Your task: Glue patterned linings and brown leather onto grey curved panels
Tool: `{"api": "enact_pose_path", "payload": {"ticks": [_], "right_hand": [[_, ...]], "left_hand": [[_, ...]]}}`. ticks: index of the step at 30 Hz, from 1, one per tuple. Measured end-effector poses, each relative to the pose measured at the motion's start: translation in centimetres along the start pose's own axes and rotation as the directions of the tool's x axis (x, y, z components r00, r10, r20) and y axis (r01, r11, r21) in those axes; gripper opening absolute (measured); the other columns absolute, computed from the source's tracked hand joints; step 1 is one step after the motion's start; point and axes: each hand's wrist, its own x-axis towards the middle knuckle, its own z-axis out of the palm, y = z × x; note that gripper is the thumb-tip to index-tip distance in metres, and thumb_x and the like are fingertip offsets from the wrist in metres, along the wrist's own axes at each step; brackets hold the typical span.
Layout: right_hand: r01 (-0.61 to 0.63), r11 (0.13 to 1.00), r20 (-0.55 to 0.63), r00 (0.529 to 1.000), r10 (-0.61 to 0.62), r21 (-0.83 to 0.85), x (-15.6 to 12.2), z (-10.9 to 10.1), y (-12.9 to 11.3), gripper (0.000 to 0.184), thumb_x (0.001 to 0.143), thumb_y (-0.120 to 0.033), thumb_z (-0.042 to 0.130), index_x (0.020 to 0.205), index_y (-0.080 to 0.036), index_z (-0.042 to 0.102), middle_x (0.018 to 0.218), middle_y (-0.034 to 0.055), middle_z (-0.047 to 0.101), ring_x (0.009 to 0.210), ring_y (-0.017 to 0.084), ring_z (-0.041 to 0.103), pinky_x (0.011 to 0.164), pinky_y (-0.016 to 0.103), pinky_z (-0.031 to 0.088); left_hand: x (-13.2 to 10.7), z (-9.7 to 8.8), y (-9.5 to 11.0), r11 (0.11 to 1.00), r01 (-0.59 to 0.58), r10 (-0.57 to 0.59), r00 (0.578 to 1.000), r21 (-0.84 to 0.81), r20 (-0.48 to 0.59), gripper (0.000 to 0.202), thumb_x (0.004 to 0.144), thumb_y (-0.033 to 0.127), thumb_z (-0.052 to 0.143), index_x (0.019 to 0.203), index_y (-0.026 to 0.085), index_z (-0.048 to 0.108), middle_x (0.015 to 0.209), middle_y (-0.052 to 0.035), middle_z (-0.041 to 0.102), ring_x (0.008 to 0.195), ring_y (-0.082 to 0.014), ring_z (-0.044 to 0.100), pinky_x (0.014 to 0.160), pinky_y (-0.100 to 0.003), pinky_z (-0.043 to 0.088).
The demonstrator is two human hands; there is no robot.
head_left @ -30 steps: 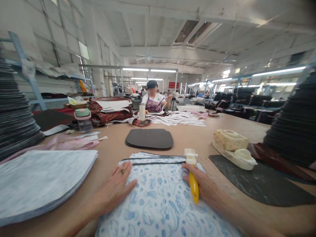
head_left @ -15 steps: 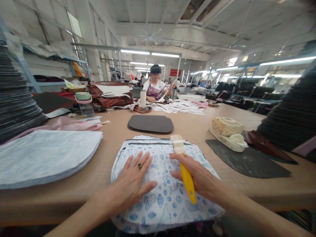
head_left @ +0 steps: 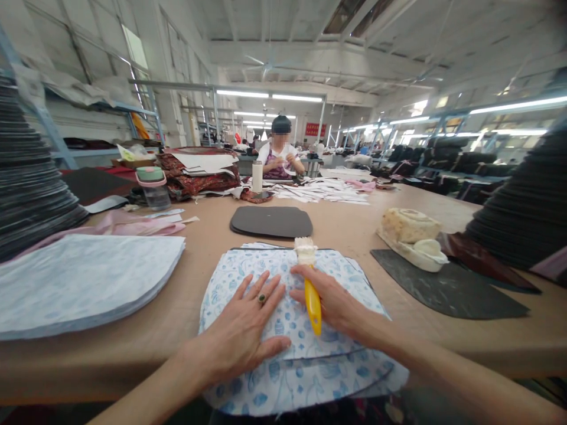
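A stack of blue-and-white printed fabric pieces (head_left: 345,286) lies on the brown table in front of me. My left hand (head_left: 250,321) rests flat on the top piece with its fingers spread; there is a ring on one finger. My right hand (head_left: 334,301) is closed around a yellow-handled brush (head_left: 312,298). The brush's pale bristles (head_left: 305,250) touch the far edge of the top piece.
A glue-crusted tray (head_left: 411,239) sits on a dark mat (head_left: 465,292) to the right. A black pad (head_left: 271,221) lies beyond the fabric. A pile of grey-white sheets (head_left: 84,280) is at left, and tall dark stacks stand at both sides. A person works at the far end.
The brush and my right hand have shifted left along the far edge of the fabric. My left hand slid slightly forward. The top piece now sits offset from those beneath.
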Motion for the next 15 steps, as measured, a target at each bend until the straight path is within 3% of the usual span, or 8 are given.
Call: {"api": "enact_pose_path", "payload": {"ticks": [4,6,10,12,15], "right_hand": [[0.052,0.998,0.068,0.996,-0.051,-0.027,-2.7,0.5,0.0,0.035,0.085,-0.029,0.053,0.119,-0.022,0.053,0.114,0.0088,0.060,0.106,0.027,0.053,0.097,0.046,0.039],[-0.029,0.999,0.038,0.999,0.030,-0.038,-4.3,-0.3,1.8,0.037,0.086,-0.032,0.050,0.121,-0.020,0.052,0.119,0.0105,0.057,0.110,0.028,0.051,0.100,0.048,0.037],[-0.251,0.967,-0.108,0.963,0.246,-0.040,-6.2,-3.3,4.8,0.041,0.085,-0.041,0.047,0.117,-0.015,0.055,0.112,0.0157,0.060,0.102,0.032,0.057,0.088,0.047,0.047],[-0.233,0.971,-0.179,0.959,0.221,-0.051,-6.0,-4.3,4.7,0.040,0.084,-0.041,0.048,0.112,-0.015,0.058,0.108,0.0162,0.062,0.100,0.033,0.058,0.085,0.046,0.048],[-0.139,0.989,-0.221,0.968,0.123,-0.058,-4.5,-4.2,3.9,0.036,0.085,-0.038,0.047,0.114,-0.018,0.057,0.111,0.0129,0.062,0.103,0.030,0.057,0.088,0.044,0.046]], "left_hand": [[-0.1,0.3,-0.2,1.000,0.005,-0.006,0.999,0.016,0.036,0.071,0.089,0.057,0.030,0.143,0.014,0.017,0.150,-0.0128,0.014,0.138,-0.0271,0.007,0.112,-0.050,0.011],[-0.2,0.1,-0.5,1.000,0.012,-0.012,0.999,0.012,0.042,0.071,0.089,0.056,0.031,0.143,0.014,0.016,0.150,-0.0129,0.011,0.138,-0.0270,0.005,0.112,-0.050,0.010],[0.1,-1.0,-0.3,0.999,0.020,-0.016,0.995,-0.046,0.096,0.072,0.089,0.059,0.029,0.143,0.014,0.017,0.150,-0.0139,0.011,0.138,-0.0281,0.004,0.111,-0.050,0.011],[0.7,-1.4,0.6,0.998,0.009,-0.003,0.996,-0.064,0.090,0.071,0.089,0.059,0.029,0.143,0.013,0.020,0.150,-0.0141,0.013,0.138,-0.0285,0.005,0.111,-0.050,0.012],[1.8,-1.3,2.5,0.993,-0.094,0.094,0.996,-0.073,-0.007,0.068,0.089,0.057,0.029,0.142,0.013,0.024,0.149,-0.0126,0.018,0.138,-0.0266,0.007,0.112,-0.048,0.010]]}}
